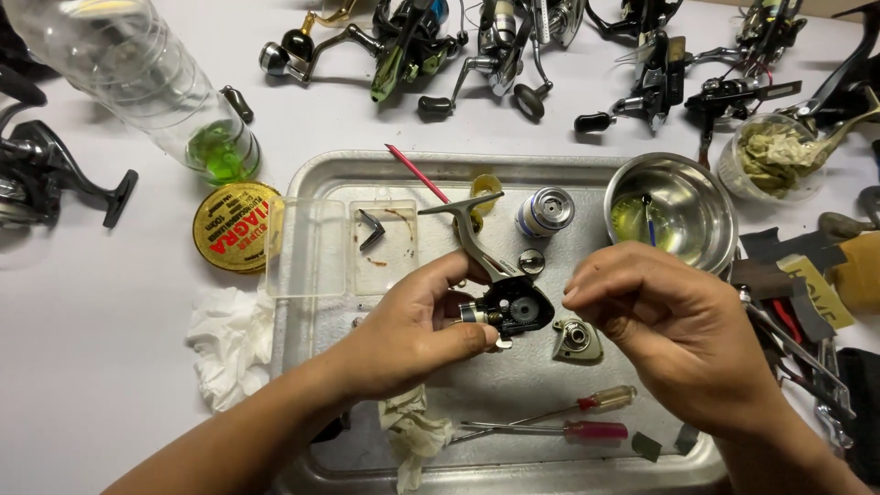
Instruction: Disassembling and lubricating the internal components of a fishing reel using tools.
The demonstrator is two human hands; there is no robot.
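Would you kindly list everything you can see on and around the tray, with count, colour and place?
Opened reel body: one, black and silver, held over the tray.
Metal tray: one, silver, centre.
Side cover: one, grey, on the tray right of the reel body.
Spool: one, silver, tray top.
Steel bowl: one, silver, tray's top right corner.
Screwdrivers: two, clear red handles, tray bottom.
Clear plastic box: one, tray left.
Round tin: one, yellow, left of tray.
Plastic bottle: one, clear with green liquid, top left.
Fishing reels: several, dark, along the top.
Tissue: white, left of tray.
Left hand: grips the reel body.
Right hand: fingertips pinched; contents too small to tell.
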